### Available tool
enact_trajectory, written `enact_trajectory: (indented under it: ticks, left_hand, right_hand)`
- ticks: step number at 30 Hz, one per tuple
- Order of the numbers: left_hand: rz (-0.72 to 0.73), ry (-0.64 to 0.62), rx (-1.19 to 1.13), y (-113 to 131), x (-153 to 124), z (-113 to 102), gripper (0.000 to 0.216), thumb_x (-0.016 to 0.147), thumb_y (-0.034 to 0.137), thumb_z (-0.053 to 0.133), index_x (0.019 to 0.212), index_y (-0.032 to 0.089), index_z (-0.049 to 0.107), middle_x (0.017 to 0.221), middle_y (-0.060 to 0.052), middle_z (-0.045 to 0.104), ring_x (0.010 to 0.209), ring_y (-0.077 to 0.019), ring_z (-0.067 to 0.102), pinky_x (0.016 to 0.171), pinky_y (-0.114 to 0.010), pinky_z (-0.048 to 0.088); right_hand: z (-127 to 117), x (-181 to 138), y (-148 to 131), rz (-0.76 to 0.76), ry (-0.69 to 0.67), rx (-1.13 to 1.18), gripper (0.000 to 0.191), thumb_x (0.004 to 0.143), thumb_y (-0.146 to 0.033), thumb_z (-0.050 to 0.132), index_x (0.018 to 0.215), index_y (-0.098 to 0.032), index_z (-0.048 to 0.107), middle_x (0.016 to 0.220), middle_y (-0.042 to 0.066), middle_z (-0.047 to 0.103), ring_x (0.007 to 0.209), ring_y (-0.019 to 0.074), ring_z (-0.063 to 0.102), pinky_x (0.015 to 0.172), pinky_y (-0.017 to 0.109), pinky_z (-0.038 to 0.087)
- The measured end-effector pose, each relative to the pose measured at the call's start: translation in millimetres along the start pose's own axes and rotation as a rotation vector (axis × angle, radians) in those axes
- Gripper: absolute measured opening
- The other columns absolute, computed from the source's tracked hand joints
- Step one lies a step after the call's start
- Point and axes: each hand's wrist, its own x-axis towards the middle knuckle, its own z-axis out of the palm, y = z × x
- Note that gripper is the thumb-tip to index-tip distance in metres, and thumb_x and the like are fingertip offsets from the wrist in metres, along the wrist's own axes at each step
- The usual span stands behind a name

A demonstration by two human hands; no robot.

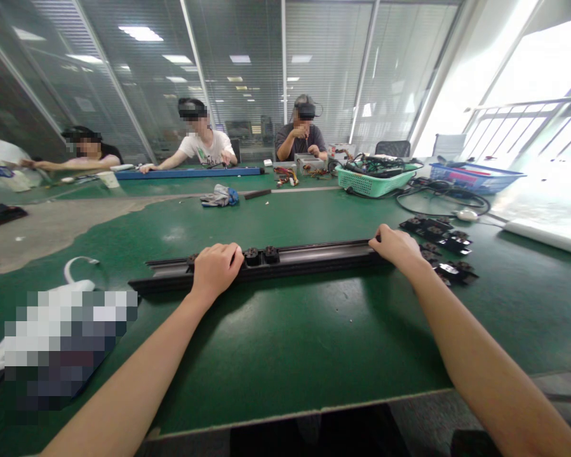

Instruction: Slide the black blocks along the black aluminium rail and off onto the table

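Observation:
A long black rail (323,255) with a silver-grey inner channel lies across the green table in front of me. Two small black socket-like blocks (261,255) sit in its channel, just right of my left hand (217,270). That hand is closed over the rail's left part, its fingertips hidden inside the channel; another dark block partly shows at its left side. My right hand (396,249) grips the rail's right end, fingers wrapped over the edge. Several loose black parts with shiny metal faces (440,244) lie to the right of this hand.
Behind the rail are a crumpled grey-blue cloth (221,196), a green basket of cables (375,181) and a blue basket (476,178). A blurred-out white and dark item (70,343) lies at left. Several people sit across the table, one by a long blue bar (190,173).

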Motion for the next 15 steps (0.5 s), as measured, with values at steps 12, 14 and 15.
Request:
enact_trajectory:
  ticks: [12, 14, 15]
  left_hand:
    - [-0.004, 0.006, -0.005, -0.3, -0.9, 1.5, 0.044, 0.1, 0.036, 0.031, 0.088, 0.019, 0.069, 0.084, -0.011, 0.072, 0.08, -0.0251, 0.065, 0.072, -0.035, 0.042]
    - [-0.006, 0.002, -0.014, 0.2, -0.7, 0.6, 0.044, 0.1, 0.036, 0.031, 0.088, 0.019, 0.069, 0.084, -0.011, 0.072, 0.08, -0.0254, 0.065, 0.072, -0.036, 0.042]
    - [-0.007, 0.0, -0.02, 0.4, -0.6, 0.1, 0.044, 0.1, 0.036, 0.031, 0.088, 0.019, 0.069, 0.084, -0.011, 0.072, 0.081, -0.0257, 0.065, 0.072, -0.036, 0.042]
  right_hand:
    - [5.5, 6.5, -1.2, -0.118, -0.088, -0.209, 0.044, 0.1, -0.027, 0.032, 0.136, -0.006, 0.046, 0.126, 0.03, 0.061, 0.122, 0.0389, 0.057, 0.094, 0.045, 0.041]
    - [4.5, 7.1, -1.6, -0.131, -0.114, -0.215, 0.044, 0.1, -0.026, 0.032, 0.136, -0.005, 0.045, 0.127, 0.03, 0.06, 0.122, 0.0392, 0.057, 0.094, 0.045, 0.04]
    - [3.9, 7.4, -1.3, -0.138, -0.126, -0.214, 0.043, 0.1, -0.026, 0.033, 0.136, -0.005, 0.045, 0.127, 0.03, 0.061, 0.122, 0.0392, 0.057, 0.094, 0.045, 0.04]
